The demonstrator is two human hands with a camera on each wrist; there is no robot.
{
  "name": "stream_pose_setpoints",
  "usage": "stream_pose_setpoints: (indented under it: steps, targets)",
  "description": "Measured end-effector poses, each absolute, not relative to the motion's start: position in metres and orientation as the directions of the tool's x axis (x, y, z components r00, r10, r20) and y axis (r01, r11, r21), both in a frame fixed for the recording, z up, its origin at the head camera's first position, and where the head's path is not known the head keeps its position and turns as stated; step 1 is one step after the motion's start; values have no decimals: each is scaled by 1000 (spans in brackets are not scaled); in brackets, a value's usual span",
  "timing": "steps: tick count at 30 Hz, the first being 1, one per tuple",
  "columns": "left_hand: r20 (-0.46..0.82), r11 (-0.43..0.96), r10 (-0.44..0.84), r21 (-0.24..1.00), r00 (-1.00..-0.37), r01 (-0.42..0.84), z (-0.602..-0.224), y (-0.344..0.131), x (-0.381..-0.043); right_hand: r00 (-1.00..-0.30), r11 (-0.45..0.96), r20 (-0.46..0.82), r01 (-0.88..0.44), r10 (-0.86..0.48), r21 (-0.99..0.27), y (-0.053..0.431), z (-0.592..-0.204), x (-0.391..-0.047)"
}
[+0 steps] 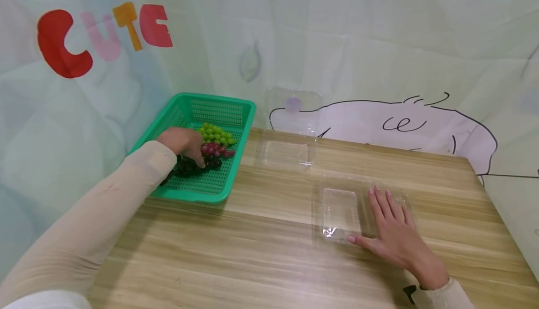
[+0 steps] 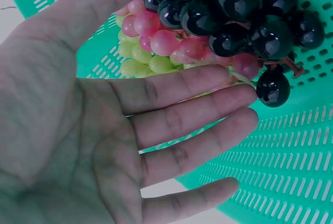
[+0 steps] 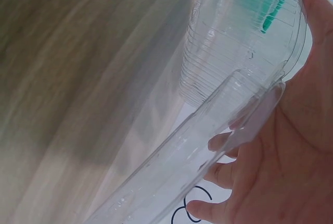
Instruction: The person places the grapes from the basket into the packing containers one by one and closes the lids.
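Observation:
My left hand (image 1: 182, 141) reaches into the green plastic basket (image 1: 229, 185), over artificial-looking grapes. In the left wrist view its fingers (image 2: 192, 117) are extended beside the black grapes (image 2: 239, 5), a fingertip at one low grape; the thumb's tip is out of sight behind the bunch. Pink-red grapes (image 1: 215, 150) and green grapes (image 1: 216, 133) lie farther back in the basket. My right hand (image 1: 393, 231), fingers spread, rests over one half of an unfolded clear plastic box (image 1: 340, 213). The right wrist view shows the box's ribbed wall (image 3: 229, 52) beside the thumb and palm.
A second clear plastic box (image 1: 286, 152) stands opened at the table's back edge, its lid upright against the printed curtain (image 1: 337, 56). The wood-grain table (image 1: 261, 257) spreads out in front. Curtain fabric also hangs along the left and right sides.

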State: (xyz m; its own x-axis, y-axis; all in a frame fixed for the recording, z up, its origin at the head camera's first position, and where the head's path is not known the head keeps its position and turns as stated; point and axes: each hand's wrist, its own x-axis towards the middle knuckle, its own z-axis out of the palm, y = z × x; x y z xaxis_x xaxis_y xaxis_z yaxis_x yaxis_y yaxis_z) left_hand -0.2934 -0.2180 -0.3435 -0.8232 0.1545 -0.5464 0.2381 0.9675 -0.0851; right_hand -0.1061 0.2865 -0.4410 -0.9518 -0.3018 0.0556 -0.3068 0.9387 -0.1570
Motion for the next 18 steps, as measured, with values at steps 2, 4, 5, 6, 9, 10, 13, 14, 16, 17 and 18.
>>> stream_pose_setpoints:
  steps: [2, 4, 5, 6, 9, 10, 13, 14, 16, 17, 18]
  targets:
    - [-548, 965, 153, -97, -822, 244, -345, -219, -293, -951, 939, 55, -310, -305, -152, 286, -441, -106]
    - [-555, 961, 154, -107, -817, 253, -346, -220, -293, -950, 939, 57, -313, -308, -146, 286, -440, -107]
    - [-559, 961, 149, -111, -815, 252, -346, -221, -293, -950, 938, 57, -314, -309, -145, 286, -440, -107]
    - [-566, 962, 144, -114, -812, 250, -347, -221, -293, -949, 939, 55, -314, -309, -143, 286, -440, -107]
    - [-573, 963, 121, -130, -811, 236, -349, -221, -294, -949, 939, 52, -315, -311, -140, 287, -439, -108]
    - [-572, 964, 111, -135, -813, 227, -349, -221, -294, -949, 939, 49, -315, -311, -140, 287, -439, -108]
    - [-567, 965, 100, -147, -818, 219, -351, -221, -294, -949, 939, 47, -314, -310, -143, 287, -439, -108]
    - [-567, 965, 97, -149, -818, 218, -351, -221, -294, -950, 939, 45, -313, -310, -144, 287, -439, -108]
    - [-575, 965, 100, -142, -812, 220, -349, -221, -293, -950, 939, 40, -311, -308, -148, 287, -439, -108]
    - [-579, 964, 104, -141, -809, 226, -349, -222, -292, -951, 939, 38, -310, -308, -148, 287, -439, -108]
    - [-582, 963, 105, -142, -806, 229, -348, -222, -291, -951, 939, 35, -308, -307, -150, 287, -439, -108]
